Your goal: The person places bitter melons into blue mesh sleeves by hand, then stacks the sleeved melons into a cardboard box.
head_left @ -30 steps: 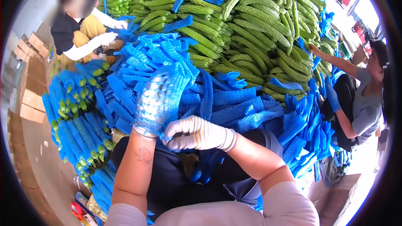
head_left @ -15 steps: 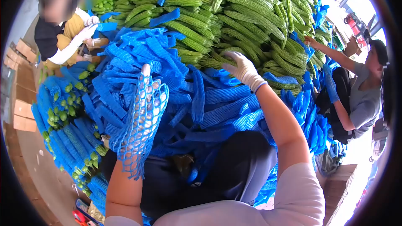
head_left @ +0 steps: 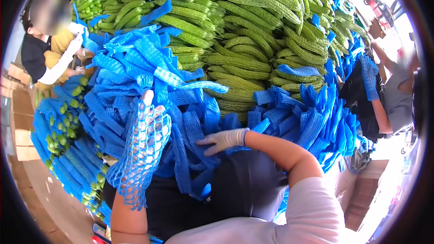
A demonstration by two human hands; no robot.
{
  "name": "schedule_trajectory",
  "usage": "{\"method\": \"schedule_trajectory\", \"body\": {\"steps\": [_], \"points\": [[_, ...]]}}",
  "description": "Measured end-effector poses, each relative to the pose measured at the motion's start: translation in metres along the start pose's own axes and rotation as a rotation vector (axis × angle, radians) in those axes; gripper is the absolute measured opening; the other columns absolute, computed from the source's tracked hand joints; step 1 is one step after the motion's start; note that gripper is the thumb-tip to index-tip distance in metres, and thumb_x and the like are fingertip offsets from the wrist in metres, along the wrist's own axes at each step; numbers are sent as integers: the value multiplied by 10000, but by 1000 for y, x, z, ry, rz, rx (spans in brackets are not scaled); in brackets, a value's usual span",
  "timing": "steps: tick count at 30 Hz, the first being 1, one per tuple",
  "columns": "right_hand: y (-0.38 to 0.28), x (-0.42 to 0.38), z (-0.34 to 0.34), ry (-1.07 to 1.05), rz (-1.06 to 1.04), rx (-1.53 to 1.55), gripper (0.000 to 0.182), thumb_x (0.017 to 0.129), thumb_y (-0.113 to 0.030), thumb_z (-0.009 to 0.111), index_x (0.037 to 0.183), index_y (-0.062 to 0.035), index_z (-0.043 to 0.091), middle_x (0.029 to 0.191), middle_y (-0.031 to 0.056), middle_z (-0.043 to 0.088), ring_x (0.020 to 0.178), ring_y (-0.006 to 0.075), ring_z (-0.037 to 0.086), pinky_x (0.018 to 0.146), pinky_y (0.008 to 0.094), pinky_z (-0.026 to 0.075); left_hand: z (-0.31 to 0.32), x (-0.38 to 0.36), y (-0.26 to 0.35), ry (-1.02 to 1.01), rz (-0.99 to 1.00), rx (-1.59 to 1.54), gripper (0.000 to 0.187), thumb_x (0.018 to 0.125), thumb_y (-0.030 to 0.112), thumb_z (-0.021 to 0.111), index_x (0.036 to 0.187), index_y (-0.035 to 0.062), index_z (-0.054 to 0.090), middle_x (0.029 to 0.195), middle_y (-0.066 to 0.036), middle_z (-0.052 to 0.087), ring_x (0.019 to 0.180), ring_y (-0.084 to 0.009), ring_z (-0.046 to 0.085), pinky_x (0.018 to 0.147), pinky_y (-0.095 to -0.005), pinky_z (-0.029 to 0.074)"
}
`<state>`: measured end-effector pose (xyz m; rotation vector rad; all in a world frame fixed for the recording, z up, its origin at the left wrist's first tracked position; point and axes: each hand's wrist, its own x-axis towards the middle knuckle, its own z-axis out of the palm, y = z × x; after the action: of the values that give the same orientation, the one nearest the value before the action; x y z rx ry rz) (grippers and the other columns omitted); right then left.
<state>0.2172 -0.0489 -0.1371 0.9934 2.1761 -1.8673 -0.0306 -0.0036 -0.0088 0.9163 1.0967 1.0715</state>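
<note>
My left hand [head_left: 143,138], in a white glove, has a stretched blue foam net sleeve pulled over it down to the wrist. Its fingers point up, extended inside the mesh, with one gloved tip poking out, in front of the pile of blue net sleeves [head_left: 126,63]. Low over my lap is my right hand [head_left: 222,141], also gloved, its fingers stretched out and apart against loose blue sleeves. Behind both hands lies a big heap of green bitter melons [head_left: 244,58], several blue sleeves lying across it.
Bitter melons in blue sleeves [head_left: 79,165] are stacked at left. One person [head_left: 36,56] with white sleeves sits at far left; another [head_left: 400,95], with a blue net over one hand, sits at right. Cardboard boxes [head_left: 22,126] stand along the left side.
My right hand has come down from the bitter melons to the blue sleeves by my lap. Loose sleeves in the middle have shifted, uncovering more melons. My left hand stays in its net.
</note>
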Motion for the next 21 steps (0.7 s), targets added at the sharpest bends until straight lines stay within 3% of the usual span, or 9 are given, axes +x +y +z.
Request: {"method": "schedule_trajectory", "body": {"steps": [2,4,5,6,9,12,15,20,21], "points": [[-18,-13,-39,213,-47,23,460,905,-348,597,1272,-73,560,1195,150,607,1100,283,582,982,350,438,-6,-1,-9,-42,105,91,497,971,316,484,1429,174,351,1092,-65,541,780,-102,572,701,-253,532],[26,-8,-75,766,-414,-497,327,875,-305,589,1094,-68,641,1084,132,657,994,312,618,847,383,501,-10,-4,-12,-71,213,186,472,977,290,478,1422,184,362,1069,-63,548,755,-100,580,681,-254,546],[-5,-23,-90,1005,-17,-180,274,865,-273,578,1051,-87,654,997,139,673,944,326,633,823,394,505,-7,-8,3,-178,-1,-381,594,888,-46,508,1434,45,296,1369,-92,440,979,-144,572,826,-259,487],[-1,-31,-102,1140,156,-234,235,860,-255,575,1015,-99,660,951,160,672,924,333,641,806,404,507,-1,-11,10,-175,6,-381,594,888,-46,508,1434,45,296,1369,-92,440,979,-144,572,826,-259,487],[43,-46,-97,636,792,-604,282,811,-161,561,1075,-69,602,1064,155,646,991,319,635,830,428,497,11,-11,21,21,-65,-30,617,874,-50,537,1434,42,293,1352,-95,455,965,-141,575,821,-266,499],[67,-40,-71,714,848,-905,389,729,-247,671,1081,-95,607,1160,131,569,1096,281,563,930,411,430,12,-5,30,42,-133,-152,621,868,-36,557,1428,43,301,1339,-99,464,983,-145,576,828,-275,502],[19,-67,-78,705,823,-809,460,691,-284,718,1097,-104,601,1121,135,576,1086,275,554,912,402,435,9,-4,39,66,-198,-278,624,862,-22,578,1422,45,310,1325,-104,473,1002,-149,578,835,-284,506],[-18,-128,-88,1389,315,-550,606,574,-216,798,1112,-51,573,1039,154,580,1003,352,551,906,428,437,4,-1,42,65,-254,-484,630,855,-3,605,1415,47,321,1307,-110,485,1026,-155,580,845,-297,511],[-23,-139,-94,1405,269,-582,632,557,-171,802,1129,-56,561,1057,155,588,1003,364,552,913,429,435,-5,5,22,-23,340,259,636,846,40,637,1406,63,336,1292,-111,495,1068,-180,575,861,-310,512]]}}
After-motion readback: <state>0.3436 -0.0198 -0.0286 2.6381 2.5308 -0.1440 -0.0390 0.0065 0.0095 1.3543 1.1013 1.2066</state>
